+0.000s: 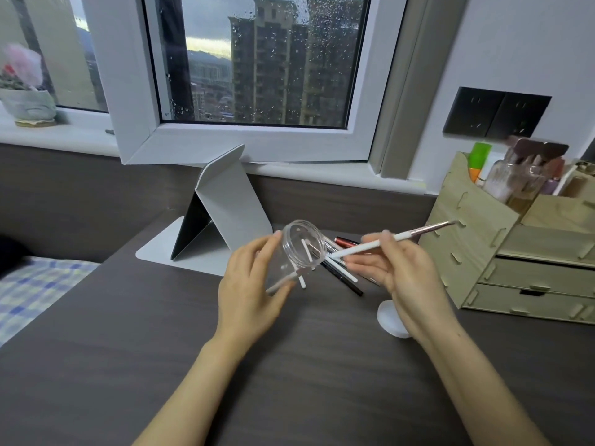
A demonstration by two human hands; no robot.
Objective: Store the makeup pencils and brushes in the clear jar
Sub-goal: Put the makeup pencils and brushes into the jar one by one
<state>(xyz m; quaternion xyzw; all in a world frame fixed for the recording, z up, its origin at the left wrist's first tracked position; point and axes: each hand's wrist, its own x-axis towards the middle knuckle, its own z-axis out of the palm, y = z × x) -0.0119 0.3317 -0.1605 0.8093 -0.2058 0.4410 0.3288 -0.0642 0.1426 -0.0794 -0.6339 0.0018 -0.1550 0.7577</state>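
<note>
My left hand point(249, 284) grips the clear jar point(297, 249), tilted with its open mouth facing up and to the right, above the desk. White handles show through its wall. My right hand point(405, 268) pinches a white-handled makeup brush point(370, 247) with a rose-gold ferrule; the handle's end sits at the jar's rim and the bristle end points to the upper right. Behind the jar, several pencils point(343, 278) lie on the dark desk point(161, 349), black, white and red ones among them.
A folded white stand point(222, 214) stands behind the jar. A wooden organiser point(502, 252) with drawers, bottles and brushes fills the right side. A white round lid point(391, 317) lies under my right wrist. A checked bedsheet point(35, 284) lies at the left.
</note>
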